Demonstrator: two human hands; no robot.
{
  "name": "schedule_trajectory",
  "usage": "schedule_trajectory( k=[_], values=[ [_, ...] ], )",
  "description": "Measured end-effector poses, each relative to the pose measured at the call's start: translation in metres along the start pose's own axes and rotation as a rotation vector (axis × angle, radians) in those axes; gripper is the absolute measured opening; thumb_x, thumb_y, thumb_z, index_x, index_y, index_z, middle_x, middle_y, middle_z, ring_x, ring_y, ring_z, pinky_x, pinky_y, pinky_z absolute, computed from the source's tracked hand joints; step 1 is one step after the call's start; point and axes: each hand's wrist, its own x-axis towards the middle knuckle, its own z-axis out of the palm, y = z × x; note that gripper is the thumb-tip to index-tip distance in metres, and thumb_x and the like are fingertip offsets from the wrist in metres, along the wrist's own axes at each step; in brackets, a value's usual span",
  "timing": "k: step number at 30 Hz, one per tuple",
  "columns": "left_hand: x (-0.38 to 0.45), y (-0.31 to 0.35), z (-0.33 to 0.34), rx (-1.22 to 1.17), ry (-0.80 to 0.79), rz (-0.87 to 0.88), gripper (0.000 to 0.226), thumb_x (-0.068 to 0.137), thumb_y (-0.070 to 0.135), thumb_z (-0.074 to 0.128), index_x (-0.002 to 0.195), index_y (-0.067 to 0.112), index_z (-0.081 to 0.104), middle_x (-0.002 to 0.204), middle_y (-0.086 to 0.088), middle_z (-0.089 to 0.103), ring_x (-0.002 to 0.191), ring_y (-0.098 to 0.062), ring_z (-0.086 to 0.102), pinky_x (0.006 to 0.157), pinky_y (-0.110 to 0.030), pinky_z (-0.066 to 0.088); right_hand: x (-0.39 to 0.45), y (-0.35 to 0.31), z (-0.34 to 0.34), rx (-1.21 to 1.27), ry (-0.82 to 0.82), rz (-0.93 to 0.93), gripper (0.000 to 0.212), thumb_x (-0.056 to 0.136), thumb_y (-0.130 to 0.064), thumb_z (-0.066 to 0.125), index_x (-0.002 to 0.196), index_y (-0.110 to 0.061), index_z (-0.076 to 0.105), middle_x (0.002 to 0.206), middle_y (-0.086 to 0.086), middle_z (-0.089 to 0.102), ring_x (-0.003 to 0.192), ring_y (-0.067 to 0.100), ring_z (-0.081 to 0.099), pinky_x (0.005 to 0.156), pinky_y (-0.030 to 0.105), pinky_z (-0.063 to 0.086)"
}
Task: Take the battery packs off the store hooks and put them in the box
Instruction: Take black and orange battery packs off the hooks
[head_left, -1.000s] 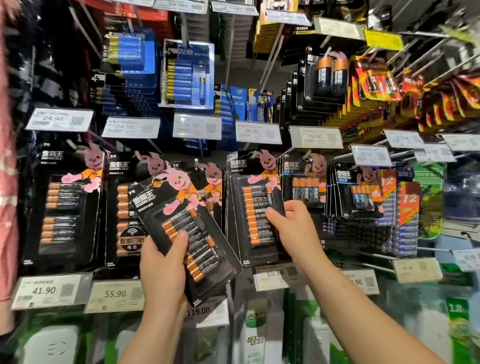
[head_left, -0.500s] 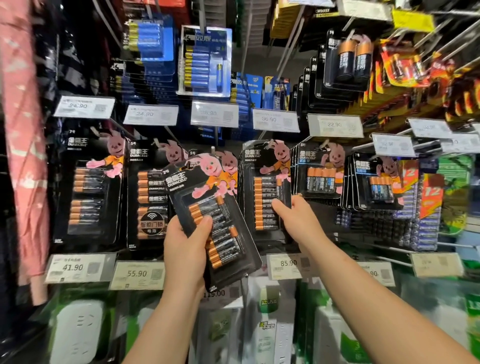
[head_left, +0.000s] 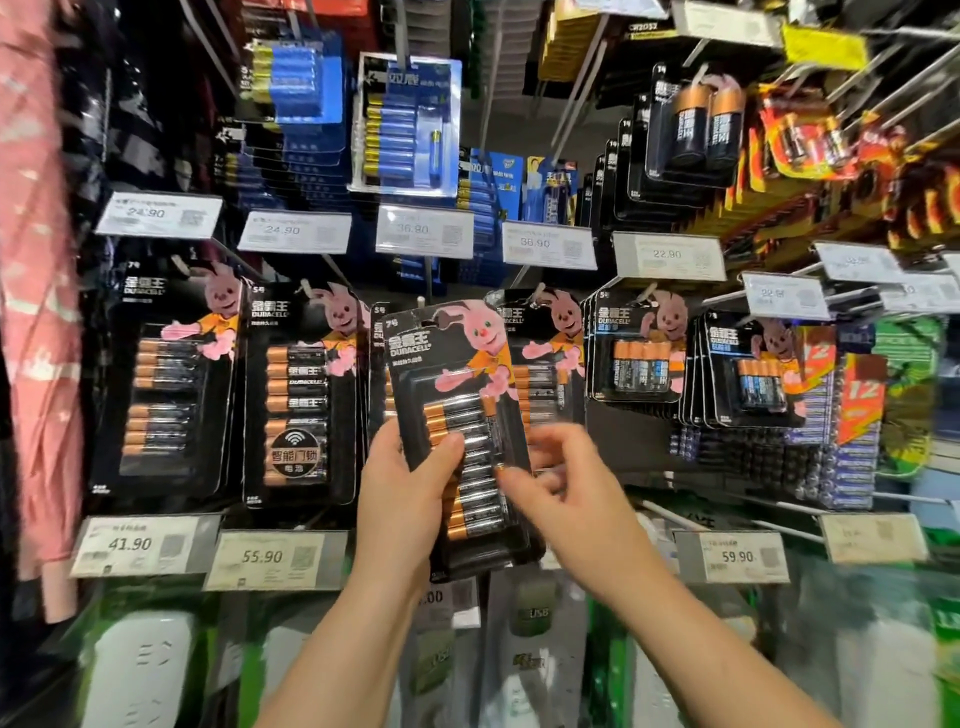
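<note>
My left hand (head_left: 402, 499) grips a black Duracell battery pack (head_left: 457, 415) by its lower left edge, holding it nearly upright in front of the hooks. My right hand (head_left: 563, 493) is blurred at the pack's right edge, fingers bent and touching its front; whether it grips the pack is unclear. More black packs hang on hooks behind: one at the far left (head_left: 166, 384), one beside it (head_left: 301, 400), and one partly hidden behind the held pack (head_left: 550, 358). No box is in view.
Smaller packs (head_left: 641, 348) hang to the right, blue packs (head_left: 405, 124) on the upper row. Price tags (head_left: 550, 244) stick out on the hook ends. A pink garment (head_left: 36, 312) hangs along the left edge. White and green goods fill the shelf below.
My right hand left the hanging pack and came left to the held pack. My left hand turned that pack from tilted to nearly upright and shifted it rightward in the view.
</note>
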Motion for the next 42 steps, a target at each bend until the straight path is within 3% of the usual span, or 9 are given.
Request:
schedule_trajectory(
  k=[2,6,11,15,18,21,26,36,42],
  values=[
    [0.001,-0.001,0.007,0.012,-0.021,0.012,0.019,0.092,0.010,0.064,0.110,0.017,0.064,0.100,-0.002,0.076,0.094,-0.023,0.072,0.085,-0.045,0.057,0.001,0.002,0.002,0.059,-0.082,0.056,0.027,0.086,-0.033,0.067,0.105,-0.036,0.049,0.093,-0.012,0.064,0.080,-0.005,0.062,0.074,0.019,0.049],
    [0.003,-0.001,0.014,-0.002,-0.078,0.002,0.019,0.092,0.011,0.065,0.109,0.019,0.064,0.101,-0.002,0.075,0.097,-0.025,0.072,0.090,-0.051,0.055,0.007,0.011,-0.003,0.190,-0.016,0.088,0.015,0.091,-0.021,0.062,0.103,-0.027,0.055,0.093,0.000,0.070,0.086,0.012,0.068,0.083,0.041,0.055],
    [0.004,0.001,0.018,-0.078,-0.180,-0.054,0.030,0.092,0.015,0.063,0.117,0.029,0.056,0.106,0.002,0.074,0.096,-0.012,0.071,0.078,-0.025,0.056,0.013,0.022,-0.013,0.205,0.109,0.093,0.014,0.095,-0.020,0.058,0.104,-0.031,0.054,0.105,-0.006,0.068,0.099,0.008,0.065,0.090,0.036,0.051],
    [0.005,0.000,0.015,-0.065,-0.149,-0.072,0.026,0.094,0.019,0.061,0.109,0.038,0.052,0.118,0.004,0.064,0.112,-0.011,0.062,0.100,-0.035,0.049,0.024,0.026,-0.026,0.187,0.175,0.094,0.013,0.097,-0.019,0.055,0.105,-0.029,0.052,0.110,-0.008,0.063,0.108,0.009,0.060,0.084,0.020,0.047],
    [0.005,-0.001,0.014,-0.062,-0.147,-0.080,0.024,0.095,0.020,0.060,0.108,0.038,0.052,0.119,0.003,0.063,0.114,-0.012,0.061,0.101,-0.037,0.048,0.034,0.027,-0.032,0.151,0.183,0.119,0.022,0.097,-0.023,0.054,0.119,-0.020,0.052,0.120,-0.008,0.059,0.117,0.010,0.054,0.089,0.022,0.044],
    [0.006,-0.002,0.015,-0.060,-0.145,-0.081,0.023,0.095,0.022,0.060,0.108,0.038,0.052,0.120,0.004,0.062,0.113,-0.011,0.061,0.099,-0.036,0.048,0.042,0.026,-0.030,0.103,0.139,0.136,0.016,0.097,-0.024,0.055,0.112,-0.023,0.053,0.107,-0.013,0.060,0.101,0.004,0.057,0.072,0.014,0.040],
    [0.008,-0.003,0.016,-0.072,-0.124,-0.087,0.021,0.095,0.021,0.060,0.108,0.036,0.053,0.118,0.005,0.063,0.110,-0.009,0.061,0.096,-0.033,0.049,0.050,0.029,-0.023,0.048,0.114,0.203,0.007,0.097,-0.026,0.053,0.091,-0.024,0.052,0.085,-0.009,0.056,0.074,0.006,0.052,0.059,0.022,0.035],
    [0.004,-0.006,0.019,-0.054,-0.094,-0.112,0.021,0.096,0.019,0.059,0.106,0.036,0.053,0.116,0.005,0.063,0.110,-0.010,0.061,0.098,-0.036,0.048,0.067,0.032,-0.014,0.037,0.045,0.314,0.016,0.100,-0.028,0.047,0.109,-0.016,0.051,0.093,-0.003,0.058,0.077,0.007,0.052,0.058,0.024,0.036],
    [-0.008,-0.001,0.028,-0.023,-0.058,-0.086,0.018,0.094,0.018,0.060,0.104,0.032,0.058,0.113,0.000,0.066,0.106,-0.013,0.065,0.086,-0.031,0.053,0.057,0.036,-0.033,0.056,0.015,0.274,0.011,0.099,-0.036,0.047,0.096,-0.026,0.047,0.080,-0.008,0.048,0.070,0.007,0.046,0.061,0.024,0.036]
  ],
)
